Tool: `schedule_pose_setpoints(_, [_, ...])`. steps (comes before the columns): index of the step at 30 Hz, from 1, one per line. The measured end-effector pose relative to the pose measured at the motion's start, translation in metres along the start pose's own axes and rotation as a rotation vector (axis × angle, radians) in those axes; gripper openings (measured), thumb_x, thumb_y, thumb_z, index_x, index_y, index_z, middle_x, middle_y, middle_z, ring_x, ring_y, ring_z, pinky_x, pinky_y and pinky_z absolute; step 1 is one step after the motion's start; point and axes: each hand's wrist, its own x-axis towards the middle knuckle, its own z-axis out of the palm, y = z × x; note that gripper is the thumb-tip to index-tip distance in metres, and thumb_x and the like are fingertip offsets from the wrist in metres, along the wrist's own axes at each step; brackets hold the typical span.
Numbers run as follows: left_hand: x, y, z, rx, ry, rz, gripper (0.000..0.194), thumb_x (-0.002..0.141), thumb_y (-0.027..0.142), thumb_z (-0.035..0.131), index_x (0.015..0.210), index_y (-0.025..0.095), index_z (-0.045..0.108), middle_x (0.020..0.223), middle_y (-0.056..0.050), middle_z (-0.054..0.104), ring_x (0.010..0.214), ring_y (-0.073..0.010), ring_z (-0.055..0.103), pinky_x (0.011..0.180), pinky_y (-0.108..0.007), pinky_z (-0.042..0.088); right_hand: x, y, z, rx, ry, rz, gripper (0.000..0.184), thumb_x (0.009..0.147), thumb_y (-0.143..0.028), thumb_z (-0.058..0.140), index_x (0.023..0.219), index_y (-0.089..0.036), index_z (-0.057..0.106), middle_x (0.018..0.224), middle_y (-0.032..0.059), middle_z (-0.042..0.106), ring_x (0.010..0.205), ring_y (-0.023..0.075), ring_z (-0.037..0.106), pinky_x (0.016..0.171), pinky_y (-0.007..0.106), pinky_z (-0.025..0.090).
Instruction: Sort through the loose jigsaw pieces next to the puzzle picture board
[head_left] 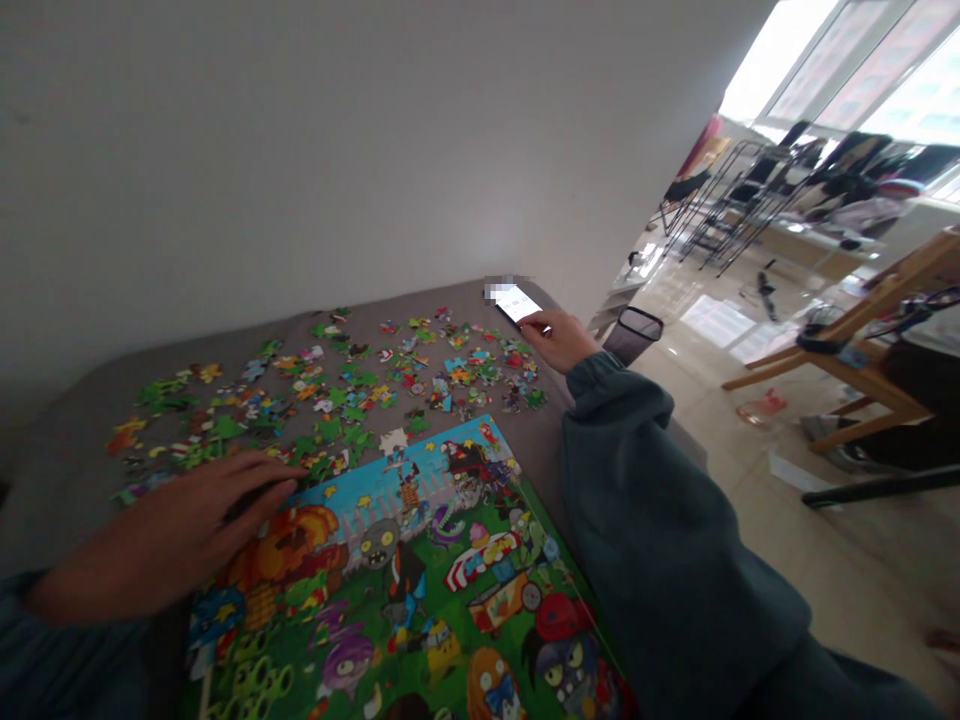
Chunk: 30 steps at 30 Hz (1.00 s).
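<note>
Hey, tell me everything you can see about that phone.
The phone is slim, rectangular and dark-edged, its bright white screen facing up, with small, unreadable marks; its far end is pixelated. It appears to lie flat on the grey cloth, near the wall. The right hand's fingers appear to touch its near end.

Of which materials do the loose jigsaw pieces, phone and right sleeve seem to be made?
Jigsaw pieces: probably cardboard, given their printed, knobbed shapes; finish unclear.
Phone: likely glass-fronted, smooth, its flat face brightly lit.
Right sleeve: fabric, matte, with soft folds; fibre uncertain.
</note>
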Motion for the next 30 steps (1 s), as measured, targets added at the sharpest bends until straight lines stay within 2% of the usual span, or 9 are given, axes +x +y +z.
schedule_pose_setpoints(6, [0.000, -0.007, 0.006, 0.034, 0.006, 0.010, 0.070, 0.087, 0.082, 0.033, 0.113, 0.036, 0.079, 0.120, -0.001, 0.076, 0.117, -0.0302, 0.069, 0.116, -0.048, 0.049, 0.000, 0.003, -0.004, -0.002, 0.043, 0.023, 0.027, 0.095, -0.020, 0.057, 0.107, -0.016, 0.081, 0.103, 0.0089, 0.082, 0.093, 0.0228, 0.074, 0.089, 0.037, 0.056])
schedule_pose_setpoints(10, [-0.003, -0.006, 0.004, 0.052, -0.019, 0.110, 0.063, 0.094, 0.074, 0.034, 0.122, 0.038, 0.077, 0.130, 0.000, 0.073, 0.122, -0.0295, 0.068, 0.114, -0.051, 0.051, 0.001, 0.006, -0.005, 0.001, 0.032, 0.017, 0.026, 0.095, -0.021, 0.058, 0.105, -0.017, 0.082, 0.103, 0.0085, 0.082, 0.091, 0.0230, 0.074, 0.088, 0.038, 0.056])
schedule_pose_setpoints(14, [-0.005, -0.004, 0.006, 0.103, -0.043, 0.238, 0.049, 0.095, 0.069, 0.040, 0.129, 0.052, 0.071, 0.150, 0.010, 0.062, 0.139, -0.0290, 0.059, 0.119, -0.053, 0.046, 0.000, 0.007, -0.005, 0.015, 0.010, 0.020, 0.027, 0.095, -0.021, 0.058, 0.107, -0.018, 0.082, 0.106, 0.0089, 0.081, 0.092, 0.0227, 0.073, 0.089, 0.039, 0.056])
schedule_pose_setpoints(19, [-0.005, -0.014, 0.014, 0.159, -0.039, 0.244, 0.051, 0.095, 0.067, 0.044, 0.145, 0.059, 0.053, 0.162, 0.018, 0.046, 0.155, -0.0300, 0.040, 0.125, -0.058, 0.038, -0.001, 0.010, -0.007, 0.025, -0.018, -0.009, 0.028, 0.094, -0.022, 0.058, 0.109, -0.019, 0.082, 0.107, 0.0082, 0.081, 0.091, 0.0218, 0.072, 0.089, 0.038, 0.056])
schedule_pose_setpoints(22, [-0.005, -0.016, 0.014, 0.198, 0.032, 0.232, 0.051, 0.095, 0.067, 0.043, 0.145, 0.061, 0.052, 0.166, 0.018, 0.040, 0.155, -0.0319, 0.038, 0.123, -0.060, 0.040, -0.001, 0.014, -0.009, 0.014, -0.018, -0.008, 0.029, 0.095, -0.024, 0.058, 0.111, -0.018, 0.082, 0.105, 0.0090, 0.081, 0.088, 0.0214, 0.071, 0.086, 0.037, 0.055])
schedule_pose_setpoints(24, [-0.006, -0.010, 0.012, 0.201, 0.103, 0.238, 0.049, 0.095, 0.066, 0.041, 0.141, 0.061, 0.057, 0.163, 0.015, 0.047, 0.150, -0.0326, 0.046, 0.120, -0.060, 0.044, -0.001, 0.016, -0.009, -0.003, -0.036, 0.000, 0.031, 0.096, -0.024, 0.056, 0.113, -0.017, 0.081, 0.102, 0.0092, 0.080, 0.086, 0.0214, 0.070, 0.085, 0.037, 0.055])
schedule_pose_setpoints(26, [-0.007, 0.000, 0.010, 0.172, 0.144, 0.245, 0.047, 0.095, 0.065, 0.041, 0.136, 0.060, 0.062, 0.149, 0.009, 0.062, 0.137, -0.0317, 0.059, 0.113, -0.057, 0.051, -0.001, 0.015, -0.007, -0.025, -0.064, -0.020, 0.033, 0.098, -0.024, 0.054, 0.116, -0.017, 0.080, 0.104, 0.0098, 0.080, 0.089, 0.0221, 0.070, 0.088, 0.038, 0.054])
schedule_pose_setpoints(28, [-0.008, 0.011, 0.007, 0.124, 0.128, 0.259, 0.045, 0.094, 0.065, 0.043, 0.133, 0.059, 0.066, 0.132, 0.005, 0.071, 0.122, -0.0297, 0.067, 0.105, -0.051, 0.057, -0.003, 0.009, -0.001, -0.072, -0.103, -0.077, 0.035, 0.100, -0.027, 0.054, 0.124, -0.019, 0.078, 0.118, 0.0113, 0.077, 0.106, 0.0253, 0.067, 0.099, 0.043, 0.051])
schedule_pose_setpoints(30, [-0.010, 0.019, 0.006, 0.082, 0.082, 0.271, 0.043, 0.094, 0.063, 0.046, 0.132, 0.057, 0.067, 0.123, 0.003, 0.073, 0.114, -0.0284, 0.068, 0.100, -0.047, 0.059, -0.007, -0.001, 0.008, -0.142, -0.162, -0.128, 0.039, 0.102, -0.033, 0.056, 0.136, -0.024, 0.072, 0.138, 0.0114, 0.068, 0.128, 0.0305, 0.057, 0.111, 0.050, 0.043])
